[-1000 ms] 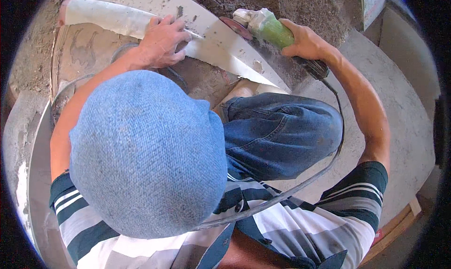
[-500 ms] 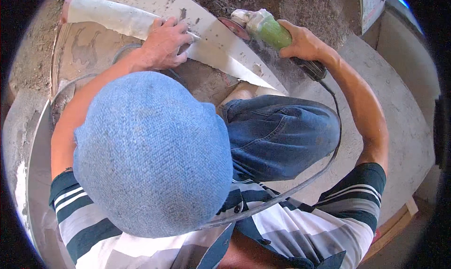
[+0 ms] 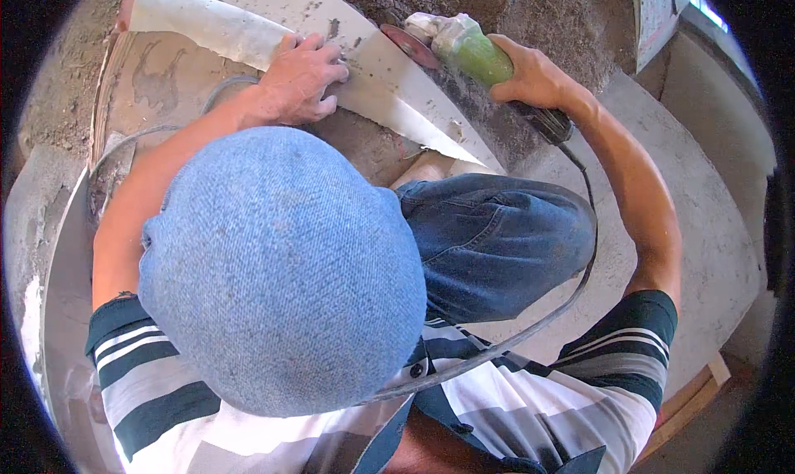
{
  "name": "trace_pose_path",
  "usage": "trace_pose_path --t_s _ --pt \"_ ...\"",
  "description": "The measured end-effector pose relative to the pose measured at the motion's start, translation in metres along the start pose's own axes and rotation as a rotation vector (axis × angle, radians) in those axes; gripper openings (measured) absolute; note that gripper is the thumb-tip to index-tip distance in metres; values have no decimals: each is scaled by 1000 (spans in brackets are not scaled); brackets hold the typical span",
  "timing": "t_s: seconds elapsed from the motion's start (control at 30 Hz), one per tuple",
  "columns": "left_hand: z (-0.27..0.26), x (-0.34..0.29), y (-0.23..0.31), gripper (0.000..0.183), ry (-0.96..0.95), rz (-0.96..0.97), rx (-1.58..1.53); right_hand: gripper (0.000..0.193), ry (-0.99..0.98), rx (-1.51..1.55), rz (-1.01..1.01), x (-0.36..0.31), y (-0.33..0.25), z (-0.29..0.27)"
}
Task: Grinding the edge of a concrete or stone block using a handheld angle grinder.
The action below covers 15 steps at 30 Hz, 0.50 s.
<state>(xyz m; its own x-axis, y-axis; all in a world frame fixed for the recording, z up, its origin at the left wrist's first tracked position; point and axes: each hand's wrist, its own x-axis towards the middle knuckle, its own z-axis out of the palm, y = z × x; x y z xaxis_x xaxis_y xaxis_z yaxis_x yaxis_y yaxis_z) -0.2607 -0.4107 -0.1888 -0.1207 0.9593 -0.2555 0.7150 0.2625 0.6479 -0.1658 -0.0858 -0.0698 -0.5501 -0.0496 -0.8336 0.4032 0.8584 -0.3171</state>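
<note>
My right hand is wrapped around the green body of an angle grinder. Its reddish disc stands at the far edge of a large, pale slab with a curved outline. Fingers spread, my left hand lies on the white strip along the slab's near side, whose lower edge looks ragged. Dark smudges and crumbs dot the slab's surface. I cannot tell whether the disc is turning or touching the slab.
A black power cord runs from the grinder past my bent denim knee. Rounded light-blue denim hides much of the middle. Loose soil lies beyond the slab, grey boards at right, and thin cable at left.
The view has shifted slightly, with the light-blue denim now a little farther right. My left hand sits slightly farther right on the strip. My grip on the grinder looks the same.
</note>
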Motion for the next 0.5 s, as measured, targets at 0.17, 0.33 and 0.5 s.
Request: trace_pose_path --t_s 0.17,0.33,0.5 --pt "2 -1 -1 37 11 14 13 76 11 -2 -10 4 -3 0" --pt "3 0 -3 37 4 12 1 75 0 25 -9 6 -10 -4" --pt "4 -1 -3 38 31 23 4 81 -14 -24 23 10 -16 -8"
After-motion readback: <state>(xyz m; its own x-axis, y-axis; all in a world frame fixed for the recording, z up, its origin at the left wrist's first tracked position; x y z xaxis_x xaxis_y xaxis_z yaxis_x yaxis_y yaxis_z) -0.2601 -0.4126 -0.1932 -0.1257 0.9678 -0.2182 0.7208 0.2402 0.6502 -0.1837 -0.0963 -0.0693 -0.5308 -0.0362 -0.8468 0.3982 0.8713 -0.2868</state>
